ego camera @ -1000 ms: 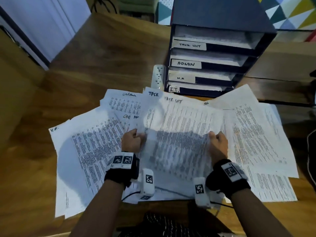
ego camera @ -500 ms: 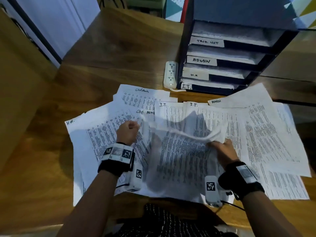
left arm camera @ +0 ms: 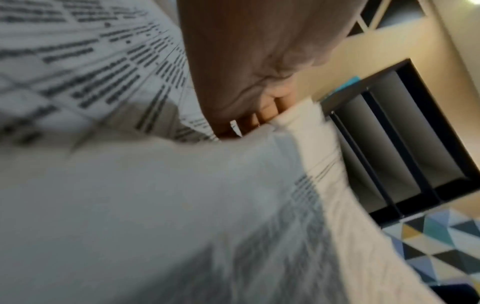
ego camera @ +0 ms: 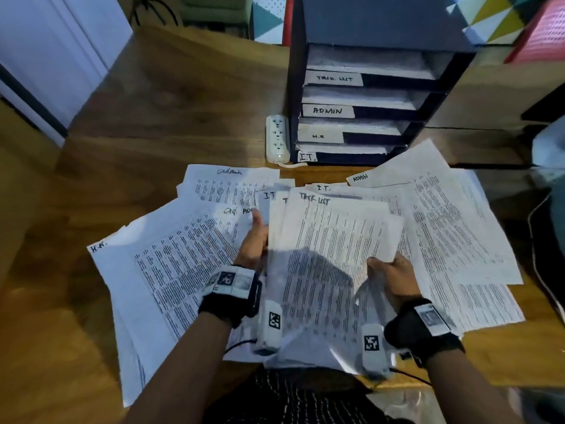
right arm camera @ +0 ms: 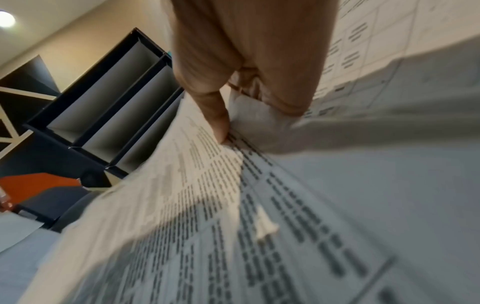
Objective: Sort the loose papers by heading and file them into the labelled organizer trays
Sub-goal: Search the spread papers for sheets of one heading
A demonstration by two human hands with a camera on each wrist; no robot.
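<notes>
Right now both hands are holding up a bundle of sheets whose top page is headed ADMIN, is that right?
Not quite. The top page of the bundle of sheets reads TASK LIST, not ADMIN, as the head view shows. The left hand and the right hand do hold it by its side edges.

Thin white paper sheets point(ego camera: 333, 264) are filling the middle of the frame, matt, printed with black text, bending softly where they are being held. Beneath them a wooden desk point(ego camera: 171, 111) is showing a brown grain with a smooth, slightly glossy finish. In the upper right a dark navy organizer point(ego camera: 382, 19) is looking smooth and matt, with white paper labels on its tray fronts. Just left of it a white plastic power strip point(ego camera: 277, 139) is shining faintly. Black cloth straps point(ego camera: 227, 304) are wrapping the wrists.
</notes>
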